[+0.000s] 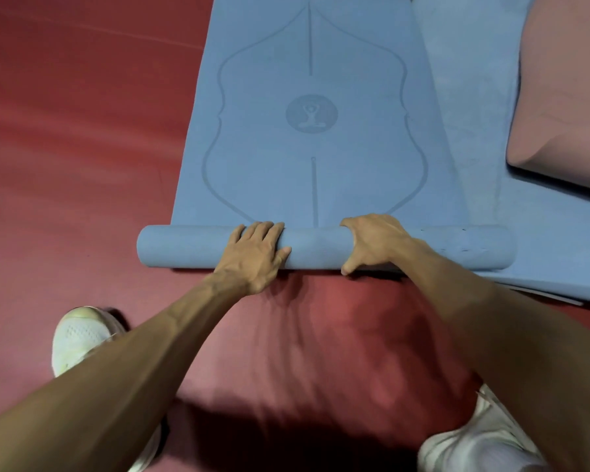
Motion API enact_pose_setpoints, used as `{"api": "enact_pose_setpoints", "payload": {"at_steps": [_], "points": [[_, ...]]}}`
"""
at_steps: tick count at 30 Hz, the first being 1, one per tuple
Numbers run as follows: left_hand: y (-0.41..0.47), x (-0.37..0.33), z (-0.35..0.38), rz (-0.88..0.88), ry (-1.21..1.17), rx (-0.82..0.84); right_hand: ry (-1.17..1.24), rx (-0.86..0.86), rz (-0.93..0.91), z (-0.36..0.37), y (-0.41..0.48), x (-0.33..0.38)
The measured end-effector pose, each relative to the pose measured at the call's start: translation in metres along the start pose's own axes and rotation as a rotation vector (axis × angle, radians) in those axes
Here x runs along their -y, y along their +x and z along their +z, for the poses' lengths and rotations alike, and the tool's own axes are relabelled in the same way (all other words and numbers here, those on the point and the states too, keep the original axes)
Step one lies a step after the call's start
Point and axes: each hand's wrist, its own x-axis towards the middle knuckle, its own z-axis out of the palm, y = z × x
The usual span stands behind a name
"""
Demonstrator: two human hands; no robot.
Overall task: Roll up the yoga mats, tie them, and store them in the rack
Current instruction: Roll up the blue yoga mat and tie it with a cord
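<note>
A blue yoga mat lies on the red floor, its near end wound into a roll that runs left to right. My left hand rests palm-down over the roll left of centre, fingers wrapped across its top. My right hand grips the roll right of centre, thumb hooked under its near side. The flat part of the mat stretches away from me and bears an embossed outline and a round logo.
A second blue mat lies flat under and to the right of the first. A pink mat covers its far right part. My white shoes stand on the red floor at bottom left and bottom right.
</note>
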Motion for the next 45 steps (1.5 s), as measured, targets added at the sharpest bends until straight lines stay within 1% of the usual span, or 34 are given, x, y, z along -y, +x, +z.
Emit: {"api": "enact_pose_setpoints", "payload": {"at_steps": [4,7,10,13,17,19,21,23,25,28,30,32,35,39,42,45], "points": [[-0.032,-0.005,0.005,0.027,-0.012,0.011,0.017,0.153,-0.033,-0.002,-0.021,0.006],[-0.059,-0.008,0.022,0.033,-0.026,-0.001,0.045,0.293,-0.051,0.008,-0.031,0.01],[-0.073,-0.01,0.044,-0.009,-0.035,0.01,0.02,0.344,-0.043,0.022,-0.035,0.013],[-0.068,-0.01,0.058,-0.024,-0.026,0.041,-0.005,0.266,-0.062,0.041,-0.039,0.01],[-0.06,-0.009,0.069,-0.02,0.006,0.036,-0.06,0.047,-0.153,0.064,-0.046,0.006],[-0.056,-0.007,0.068,-0.017,-0.006,0.035,-0.077,-0.068,-0.221,0.067,-0.048,0.004],[-0.048,-0.004,0.062,-0.015,-0.008,0.052,-0.087,-0.161,-0.251,0.068,-0.05,0.002],[-0.037,-0.001,0.054,-0.018,-0.014,0.081,-0.126,-0.284,-0.238,0.076,-0.057,0.003],[-0.025,0.003,0.046,-0.012,-0.06,0.123,-0.151,-0.419,-0.182,0.088,-0.065,0.006],[-0.009,0.01,0.037,-0.003,-0.095,0.145,-0.186,-0.518,-0.116,0.102,-0.072,0.009],[-0.001,0.014,0.036,-0.002,-0.116,0.159,-0.2,-0.535,-0.087,0.103,-0.07,0.009],[0.004,0.016,0.036,-0.006,-0.124,0.172,-0.225,-0.514,-0.069,0.102,-0.065,0.008],[0.01,0.014,0.035,-0.034,-0.106,0.15,-0.238,-0.479,-0.036,0.099,-0.053,0.008],[0.016,0.009,0.036,-0.096,-0.054,0.062,-0.221,-0.471,-0.024,0.093,-0.04,0.005],[0.012,0.009,0.038,-0.073,0.031,-0.048,-0.203,-0.448,-0.036,0.085,-0.032,0.001],[0.0,0.008,0.039,-0.058,0.046,-0.113,-0.193,-0.362,-0.062,0.073,-0.029,0.0]]}}
